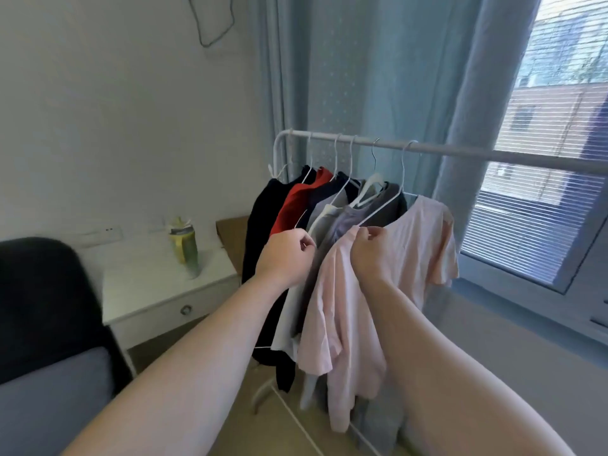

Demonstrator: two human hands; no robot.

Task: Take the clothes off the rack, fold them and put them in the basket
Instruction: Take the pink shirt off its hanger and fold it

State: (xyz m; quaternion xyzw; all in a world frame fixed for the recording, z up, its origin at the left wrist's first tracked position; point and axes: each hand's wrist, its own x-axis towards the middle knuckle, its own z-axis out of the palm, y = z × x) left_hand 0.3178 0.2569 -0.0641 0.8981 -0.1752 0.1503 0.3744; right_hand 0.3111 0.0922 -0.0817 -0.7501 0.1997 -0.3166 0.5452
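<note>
A white clothes rack [460, 152] stands before the blue curtain, with several garments on white hangers: black, red, navy, grey and, nearest me, a pale pink T-shirt [418, 245]. My right hand [368, 255] pinches the pink shirt's collar. The fingers of my left hand [286, 255] are curled round the near end of a thin white hanger [378, 212], and the pink shirt's left shoulder has slipped off that end. No basket is in view.
A white desk [158, 284] with a drawer stands to the left, holding a green-yellow bottle [186, 246]. A dark chair [42, 324] fills the lower left. The window [543, 192] with blinds is at the right, and the rack's base lies on the wooden floor.
</note>
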